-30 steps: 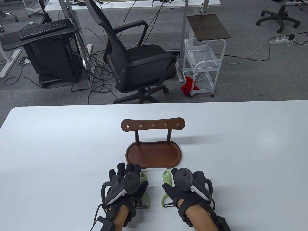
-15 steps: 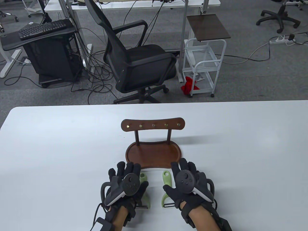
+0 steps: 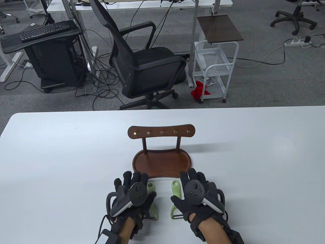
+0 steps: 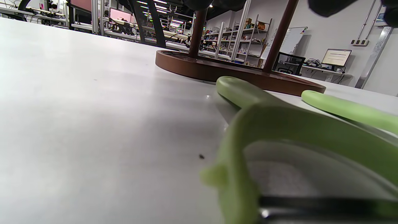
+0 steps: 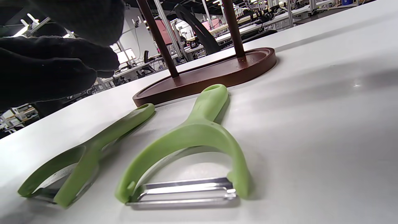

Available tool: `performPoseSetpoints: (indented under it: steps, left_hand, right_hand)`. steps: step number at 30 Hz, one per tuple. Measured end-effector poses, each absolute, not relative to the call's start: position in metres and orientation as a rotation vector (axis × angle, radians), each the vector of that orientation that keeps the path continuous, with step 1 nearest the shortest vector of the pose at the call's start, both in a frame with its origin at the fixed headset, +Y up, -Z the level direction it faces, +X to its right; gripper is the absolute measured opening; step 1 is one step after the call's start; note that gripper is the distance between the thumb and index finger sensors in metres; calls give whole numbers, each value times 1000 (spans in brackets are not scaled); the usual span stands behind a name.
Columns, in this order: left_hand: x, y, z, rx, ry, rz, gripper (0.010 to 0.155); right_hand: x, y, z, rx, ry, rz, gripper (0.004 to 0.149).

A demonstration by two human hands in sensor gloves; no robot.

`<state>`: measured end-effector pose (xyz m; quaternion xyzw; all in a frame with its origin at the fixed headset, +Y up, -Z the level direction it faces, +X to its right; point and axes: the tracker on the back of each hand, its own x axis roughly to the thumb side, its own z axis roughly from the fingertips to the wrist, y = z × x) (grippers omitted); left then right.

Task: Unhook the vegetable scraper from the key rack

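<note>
Two green vegetable scrapers lie flat on the white table in front of the wooden key rack (image 3: 161, 131), whose hooks are bare. My left hand (image 3: 132, 179) hovers with spread fingers over the left scraper (image 3: 151, 186), which fills the left wrist view (image 4: 279, 124). My right hand (image 3: 194, 178) is open beside and partly over the right scraper (image 3: 175, 189). In the right wrist view both the right scraper (image 5: 196, 130) and the left scraper (image 5: 93, 146) lie free on the table, with my gloved fingers (image 5: 62, 62) above them. Neither hand holds anything.
The rack's brown oval tray base (image 3: 134, 162) sits just beyond my fingertips, with two posts rising from it. The white table (image 3: 254, 165) extends on both sides. An office chair (image 3: 142, 63) and a white cart (image 3: 215, 63) stand on the floor beyond the far edge.
My right hand's fingers have stretched out forward toward the tray base. The left hand and both scrapers have stayed where they were.
</note>
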<state>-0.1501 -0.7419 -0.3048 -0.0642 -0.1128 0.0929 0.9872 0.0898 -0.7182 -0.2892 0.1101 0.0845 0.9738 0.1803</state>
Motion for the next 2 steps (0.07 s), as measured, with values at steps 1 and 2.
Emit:
performPoseSetpoints:
  steps: [1,2]
  left_hand:
    - [-150,-742,-305,-128,-227,188,78]
    - [-150,-742,-305,-128,-226,188,78]
  right_hand:
    - [89,-718,-289,314,244,2747,87]
    - [89,-719,-289,316,249,2743,87]
